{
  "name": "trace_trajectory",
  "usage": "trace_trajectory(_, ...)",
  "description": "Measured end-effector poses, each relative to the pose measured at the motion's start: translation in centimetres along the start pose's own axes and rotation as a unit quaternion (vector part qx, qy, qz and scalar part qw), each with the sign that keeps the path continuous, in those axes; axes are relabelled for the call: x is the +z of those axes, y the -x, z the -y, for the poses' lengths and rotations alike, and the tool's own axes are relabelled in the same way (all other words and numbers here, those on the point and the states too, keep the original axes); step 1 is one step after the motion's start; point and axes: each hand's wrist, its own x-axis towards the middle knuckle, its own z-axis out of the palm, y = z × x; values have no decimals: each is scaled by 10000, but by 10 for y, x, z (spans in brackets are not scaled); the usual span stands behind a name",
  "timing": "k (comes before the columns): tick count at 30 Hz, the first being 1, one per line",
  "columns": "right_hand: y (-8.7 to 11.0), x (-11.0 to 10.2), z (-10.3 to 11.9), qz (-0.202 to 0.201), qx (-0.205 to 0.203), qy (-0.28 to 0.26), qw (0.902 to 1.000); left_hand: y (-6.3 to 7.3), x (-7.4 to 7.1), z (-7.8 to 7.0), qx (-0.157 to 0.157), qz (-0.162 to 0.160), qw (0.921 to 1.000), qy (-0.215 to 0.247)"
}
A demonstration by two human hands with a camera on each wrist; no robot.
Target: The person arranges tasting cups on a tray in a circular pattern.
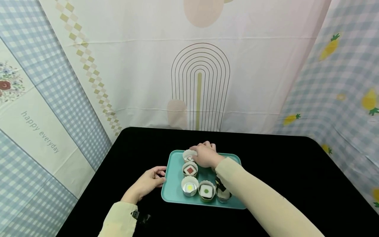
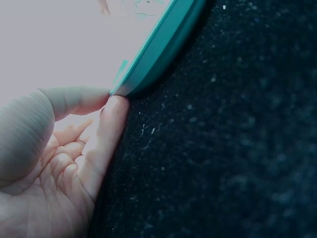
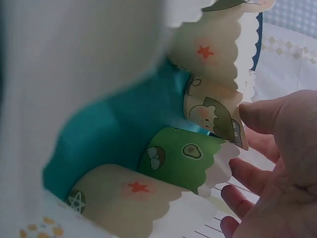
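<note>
A teal tray (image 1: 174, 194) holds several scalloped paper cups. Its left rim is pinched between the thumb and a finger of my left hand (image 1: 149, 182). My right hand (image 1: 206, 155) reaches over the tray's far side, thumb and fingers around the mouth of the far-left cup (image 1: 186, 155), which holds a marked white tile. In the right wrist view its thumb meets the rim of a bear-printed cup (image 3: 203, 111), beside a green cup (image 3: 173, 153); I cannot tell whether it pinches anything. Nearer cups hold white tiles marked with a red diamond (image 1: 190, 170), yellow spot (image 1: 189, 188) and green dot (image 1: 206, 191).
The tray rests on a black-covered table (image 1: 142, 141). Another cup (image 1: 223, 194) stands at the near right, partly behind my right sleeve (image 1: 254, 187). In the right wrist view a beige star-printed cup (image 3: 124, 198) stands beside the green one. Patterned curtains (image 1: 142, 72) surround the table.
</note>
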Motion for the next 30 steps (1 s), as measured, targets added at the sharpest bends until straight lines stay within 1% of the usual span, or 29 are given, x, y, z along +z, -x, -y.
trace_trajectory(5, 1, 0, -2, -97, 34, 355, 9993, 0, -1, 0, 23, 17, 10000, -19)
trace_trajectory(8, 2, 0, -4, -131, 36, 438, 9989, 0, -2, 0, 19, 17, 10000, -22)
trace_trajectory(18, 7, -1, -15, -192, 44, 379, 9991, -5, 0, 0, 5, 23, 10000, -34)
trace_trajectory(26, 9, -2, -21, -167, 113, 323, 9993, -7, -1, -1, 24, 102, 9999, -24)
trace_trajectory(30, 12, -4, -22, -150, 64, 146, 9998, -6, -1, -1, -13, 78, 10000, -27)
